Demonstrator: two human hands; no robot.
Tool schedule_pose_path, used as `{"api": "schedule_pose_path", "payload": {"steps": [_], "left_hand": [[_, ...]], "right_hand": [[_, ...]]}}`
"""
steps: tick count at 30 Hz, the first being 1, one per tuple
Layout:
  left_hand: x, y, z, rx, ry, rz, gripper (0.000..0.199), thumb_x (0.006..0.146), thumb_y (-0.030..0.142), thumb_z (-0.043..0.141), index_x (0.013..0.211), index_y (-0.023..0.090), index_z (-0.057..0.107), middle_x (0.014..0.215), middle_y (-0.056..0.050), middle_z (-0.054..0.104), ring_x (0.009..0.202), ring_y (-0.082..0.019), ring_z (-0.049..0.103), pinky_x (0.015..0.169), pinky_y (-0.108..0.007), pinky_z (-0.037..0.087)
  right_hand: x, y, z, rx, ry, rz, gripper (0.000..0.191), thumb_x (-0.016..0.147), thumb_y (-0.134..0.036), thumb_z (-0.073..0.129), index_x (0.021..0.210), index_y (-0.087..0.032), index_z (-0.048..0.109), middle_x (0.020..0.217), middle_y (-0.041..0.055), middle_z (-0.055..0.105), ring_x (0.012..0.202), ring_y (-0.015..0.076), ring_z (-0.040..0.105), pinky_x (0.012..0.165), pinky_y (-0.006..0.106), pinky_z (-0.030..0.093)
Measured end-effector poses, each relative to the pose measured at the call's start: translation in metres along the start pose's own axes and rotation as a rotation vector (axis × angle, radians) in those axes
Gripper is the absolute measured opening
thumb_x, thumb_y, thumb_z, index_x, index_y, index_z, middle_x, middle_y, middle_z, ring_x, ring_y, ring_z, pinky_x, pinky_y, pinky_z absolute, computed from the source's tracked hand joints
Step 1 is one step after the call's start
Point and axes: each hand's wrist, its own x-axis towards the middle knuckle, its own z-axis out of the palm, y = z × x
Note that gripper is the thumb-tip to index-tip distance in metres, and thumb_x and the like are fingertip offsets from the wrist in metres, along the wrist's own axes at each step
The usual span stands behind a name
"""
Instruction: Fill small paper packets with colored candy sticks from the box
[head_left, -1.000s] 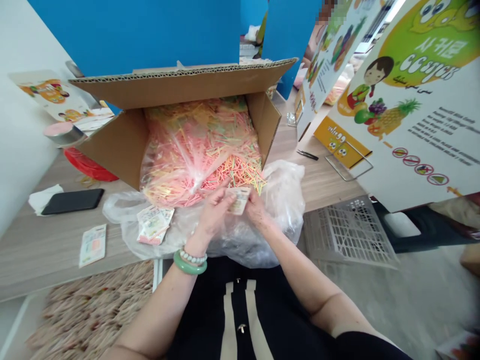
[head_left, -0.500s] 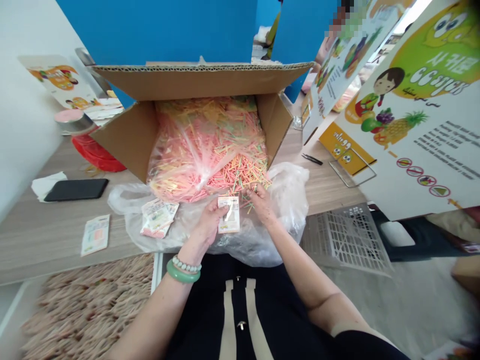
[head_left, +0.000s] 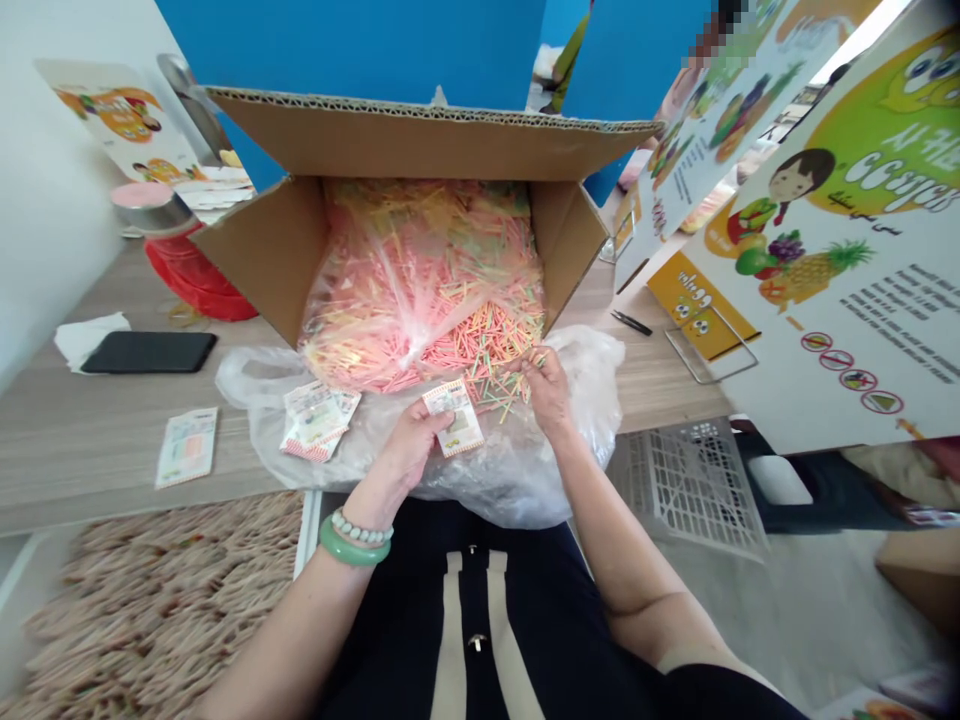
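My left hand [head_left: 412, 440] is closed on a small printed sachet [head_left: 460, 432], thumb across its front. Beside it, my right hand [head_left: 547, 388] has its fingers pinched on a few thin coloured candy sticks [head_left: 534, 360]. Below those fingers lies a loose spill of pink, yellow and green sticks [head_left: 491, 385]. The spill comes from a big clear bag [head_left: 405, 300] full of sticks inside an open cardboard box [head_left: 574, 240]. More sachets [head_left: 319, 420] lie on the clear plastic sheet [head_left: 525, 480] to the left, and a single sachet [head_left: 187, 447] rests on the table.
A black phone [head_left: 150, 352] and a red container [head_left: 195, 270] with a metal lid are on the left. To the right lie black tweezers [head_left: 631, 322], near printed cartons [head_left: 832, 270] and a wire stand [head_left: 709, 345]. A grey plastic crate [head_left: 697, 480] sits lower right.
My right hand has shifted right, away from the sachet, with sticks at its fingertips. The sachet in my left hand has tilted. The whole view has shifted slightly.
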Motion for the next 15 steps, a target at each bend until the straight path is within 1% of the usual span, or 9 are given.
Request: {"api": "schedule_pose_path", "payload": {"steps": [1, 4, 5, 6, 7, 9, 12, 15], "left_hand": [[-0.001, 0.0, -0.001, 0.01, -0.011, 0.007, 0.035, 0.064, 0.021, 0.083, 0.097, 0.014, 0.074, 0.087, -0.006, 0.078, 0.078, -0.022, 0.072, 0.076, -0.034, 0.058], [-0.004, -0.003, -0.005, 0.039, -0.032, -0.014, 0.032, 0.062, 0.022, 0.084, 0.092, 0.015, 0.076, 0.082, -0.004, 0.078, 0.073, -0.02, 0.07, 0.074, -0.033, 0.057], [-0.005, -0.005, -0.006, 0.052, -0.043, -0.029, 0.032, 0.061, 0.022, 0.083, 0.092, 0.015, 0.076, 0.082, -0.004, 0.078, 0.073, -0.02, 0.07, 0.073, -0.032, 0.056], [-0.005, -0.007, -0.007, 0.069, -0.054, -0.042, 0.032, 0.062, 0.022, 0.082, 0.093, 0.015, 0.076, 0.083, -0.004, 0.078, 0.073, -0.019, 0.069, 0.072, -0.031, 0.055], [-0.004, -0.01, -0.007, 0.09, -0.064, -0.054, 0.032, 0.062, 0.021, 0.081, 0.093, 0.015, 0.076, 0.084, -0.004, 0.078, 0.072, -0.019, 0.069, 0.071, -0.03, 0.055], [-0.002, -0.014, -0.009, 0.14, -0.08, -0.072, 0.028, 0.063, 0.02, 0.078, 0.091, 0.015, 0.075, 0.082, -0.003, 0.077, 0.07, -0.018, 0.068, 0.069, -0.029, 0.053], [0.001, -0.018, -0.01, 0.224, -0.091, -0.103, 0.02, 0.063, 0.018, 0.074, 0.082, 0.015, 0.073, 0.074, -0.001, 0.074, 0.064, -0.017, 0.065, 0.064, -0.027, 0.05], [0.004, -0.017, -0.012, 0.281, -0.109, -0.146, 0.017, 0.062, 0.018, 0.072, 0.079, 0.014, 0.073, 0.071, -0.001, 0.073, 0.061, -0.016, 0.063, 0.06, -0.026, 0.048]], "right_hand": [[0.002, 0.001, -0.004, -0.079, -0.101, -0.042, 0.025, 0.097, -0.022, 0.039, 0.107, -0.025, 0.061, 0.1, 0.0046, 0.072, 0.103, 0.023, 0.067, 0.098, 0.043, 0.052], [-0.001, 0.007, -0.014, -0.325, -0.484, -0.183, 0.036, 0.09, -0.011, 0.041, 0.109, -0.025, 0.068, 0.114, 0.0065, 0.073, 0.113, 0.0252, 0.063, 0.104, 0.043, 0.047], [-0.004, 0.009, -0.016, -0.385, -0.58, -0.217, 0.04, 0.087, -0.007, 0.041, 0.111, -0.023, 0.069, 0.116, 0.0081, 0.073, 0.114, 0.0261, 0.063, 0.104, 0.042, 0.047], [-0.007, 0.011, -0.018, -0.433, -0.644, -0.242, 0.044, 0.086, -0.004, 0.04, 0.114, -0.022, 0.069, 0.117, 0.0096, 0.073, 0.113, 0.0268, 0.063, 0.103, 0.041, 0.047], [-0.01, 0.013, -0.019, -0.472, -0.673, -0.257, 0.046, 0.085, -0.003, 0.04, 0.117, -0.021, 0.069, 0.117, 0.0106, 0.072, 0.111, 0.0271, 0.063, 0.101, 0.04, 0.047], [-0.014, 0.015, -0.019, -0.529, -0.684, -0.283, 0.047, 0.087, -0.002, 0.04, 0.12, -0.022, 0.067, 0.117, 0.0106, 0.071, 0.108, 0.0267, 0.063, 0.096, 0.038, 0.048], [-0.013, 0.016, -0.015, -0.613, -0.672, -0.32, 0.041, 0.091, -0.004, 0.04, 0.119, -0.023, 0.064, 0.114, 0.009, 0.069, 0.107, 0.0244, 0.061, 0.094, 0.035, 0.048], [-0.01, 0.012, -0.007, -0.727, -0.644, -0.316, 0.036, 0.091, -0.005, 0.043, 0.116, -0.021, 0.063, 0.113, 0.0101, 0.067, 0.107, 0.0242, 0.059, 0.095, 0.036, 0.048]]}}
